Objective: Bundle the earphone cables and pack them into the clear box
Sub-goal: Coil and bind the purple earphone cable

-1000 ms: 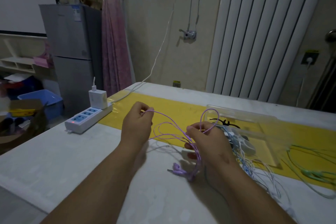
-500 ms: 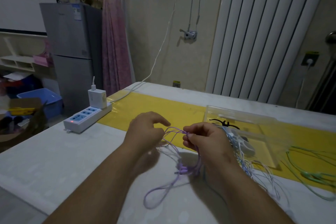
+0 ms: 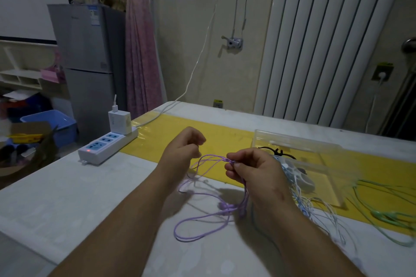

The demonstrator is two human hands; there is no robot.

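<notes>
Bare white table (image 3: 67, 198) is seen at lower left, up to its near edge, with a power strip (image 3: 108, 146) set above. At centre, the left hand (image 3: 182, 153) is curled just beside the purple earphone cable (image 3: 202, 216); a hold cannot be told. Gathered strands are pinched by the right hand (image 3: 254, 171), with loops trailing onto the table. The clear box (image 3: 299, 148) is found just right.

Table (image 3: 67, 204): yellow mat (image 3: 202, 137), power strip (image 3: 105, 148), cables (image 3: 301, 204)
</notes>
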